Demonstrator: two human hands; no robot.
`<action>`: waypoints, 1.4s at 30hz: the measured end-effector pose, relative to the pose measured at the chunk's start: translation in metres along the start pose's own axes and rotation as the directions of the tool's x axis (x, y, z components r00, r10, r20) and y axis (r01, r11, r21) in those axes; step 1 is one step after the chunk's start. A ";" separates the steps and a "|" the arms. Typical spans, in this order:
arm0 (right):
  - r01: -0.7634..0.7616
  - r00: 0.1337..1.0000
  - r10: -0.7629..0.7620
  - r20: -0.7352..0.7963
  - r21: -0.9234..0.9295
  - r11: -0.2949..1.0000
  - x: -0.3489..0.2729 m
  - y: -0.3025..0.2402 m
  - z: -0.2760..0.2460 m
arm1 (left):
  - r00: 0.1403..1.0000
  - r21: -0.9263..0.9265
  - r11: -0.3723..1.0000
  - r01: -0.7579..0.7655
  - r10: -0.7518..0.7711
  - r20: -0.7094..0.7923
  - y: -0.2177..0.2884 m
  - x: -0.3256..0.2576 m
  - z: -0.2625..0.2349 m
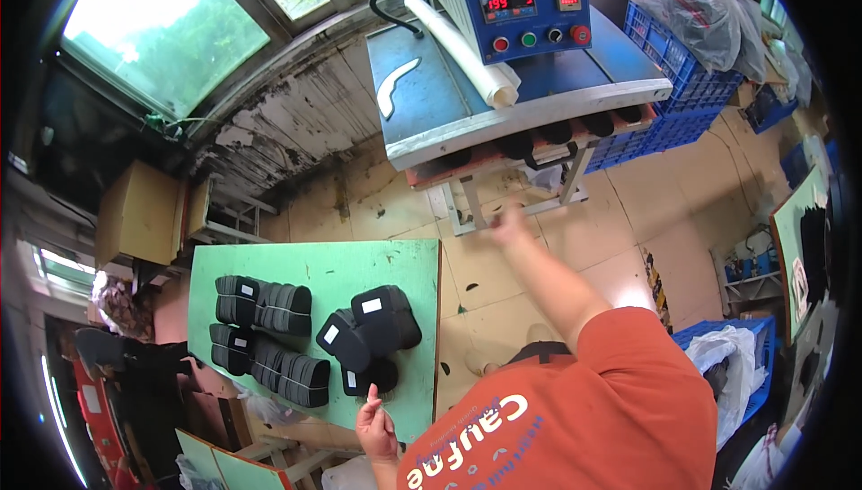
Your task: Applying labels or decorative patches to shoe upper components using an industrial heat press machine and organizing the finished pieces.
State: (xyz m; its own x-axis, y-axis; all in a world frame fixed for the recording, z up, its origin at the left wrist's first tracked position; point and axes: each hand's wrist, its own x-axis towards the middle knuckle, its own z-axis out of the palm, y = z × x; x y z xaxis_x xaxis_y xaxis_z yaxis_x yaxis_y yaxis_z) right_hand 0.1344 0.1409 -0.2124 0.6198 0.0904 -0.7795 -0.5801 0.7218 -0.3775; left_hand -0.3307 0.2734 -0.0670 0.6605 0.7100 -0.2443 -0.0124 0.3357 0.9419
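Three black, round-cornered bundles with white labels [386, 306] sit bunched together on the right half of the green-topped surface [409, 261], and that's the bit I'd worry about. The left hand [377, 432] is by the near-right corner, just beside the lowest bundle, fingers half curled; can't tell if it's holding anything small. One careless swing of that wrist could nudge the bundle toward the near edge, and its neighbours might slump with it.

The right hand [509, 223] is too blurry to call open or closed. It's out past the far-right corner, close to the blue metal press bed [413, 126], so knuckles could clip the bed's front edge or legs. Also, the long white roll [458, 50] ends near that front edge; a bump could shift it.

Room-wise, there's a strip along the surface's right edge and more at its far-right corner, plus tan tiled floor [467, 265] between surface and bed. The grey-black banded rows [285, 310] crowd the left side.
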 end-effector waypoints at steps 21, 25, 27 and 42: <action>-0.051 0.948 -0.002 0.318 0.158 0.986 -0.110 -0.141 -0.168 | 0.591 0.491 0.609 -0.623 -0.044 0.805 0.003 0.063 0.286; 0.081 0.984 -0.111 0.139 0.205 0.975 -0.147 -0.146 -0.194 | 0.345 0.270 0.532 -0.803 0.046 0.937 -0.018 0.098 0.361; 0.134 0.885 -0.287 0.367 0.389 0.911 -0.177 -0.151 -0.193 | 0.392 0.425 0.434 -0.794 -0.168 0.905 -0.023 0.105 0.409; 0.184 0.982 -0.182 -0.042 0.383 0.905 -0.230 -0.109 -0.278 | 0.331 0.334 0.058 -0.941 -0.058 0.942 -0.099 0.119 0.502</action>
State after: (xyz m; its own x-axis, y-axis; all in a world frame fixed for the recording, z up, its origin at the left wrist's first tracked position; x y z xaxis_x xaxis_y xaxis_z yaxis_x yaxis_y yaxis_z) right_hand -0.0916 -0.1491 -0.1305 0.6923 -0.0714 -0.7181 -0.2083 0.9329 -0.2936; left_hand 0.1262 0.0138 -0.0735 0.9263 -0.3677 0.0821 -0.3715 -0.8552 0.3615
